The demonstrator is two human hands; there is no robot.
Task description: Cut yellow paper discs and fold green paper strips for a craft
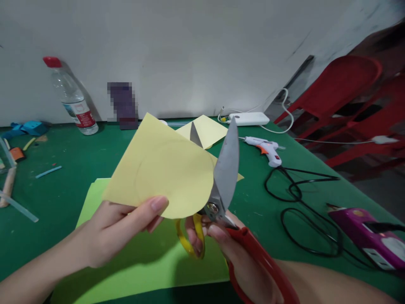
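Note:
My left hand [126, 228] pinches a sheet of pale yellow paper [171, 169] at its lower edge, thumb on top and fingers beneath. A faint curved line is drawn on the paper, and its lower right edge is cut round. My right hand [234, 249] grips large scissors [228, 169] with red handles. Their blades are spread, one in front of the paper's right edge, the other mostly behind it with its tip showing above. Around the right fingers hangs a yellow loop [191, 240]; what it is I cannot tell. Under both hands lies light green paper [142, 270].
More yellow paper [207, 128] lies behind. On the right are a glue gun [267, 150], black cable [294, 194], purple power strip [363, 236] and white power strip [249, 118]. A bottle [76, 101] and a blurred dark object [123, 105] stand by the wall. Red chairs [344, 88] stand beyond.

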